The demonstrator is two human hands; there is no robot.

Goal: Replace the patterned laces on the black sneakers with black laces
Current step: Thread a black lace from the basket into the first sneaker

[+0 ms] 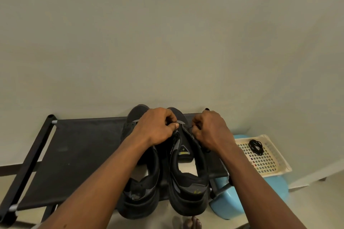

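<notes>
Two black sneakers stand side by side on a black fabric rack point(78, 147), heels toward me: the left sneaker point(141, 197) and the right sneaker point(189, 184). Both hands work at the right sneaker's eyelets near its toe end. My left hand point(156, 128) pinches the left edge of the lacing area, thumb pressed down. My right hand point(210, 130) has its fingers curled round a thin black lace at the right edge. A coiled black lace point(256, 147) lies in a cream basket. My forearms hide much of the left sneaker.
The cream perforated basket point(268, 161) sits on a light blue stool point(260, 197) right of the rack. A plain wall rises directly behind the rack. My bare toes point(191, 224) show at the bottom edge.
</notes>
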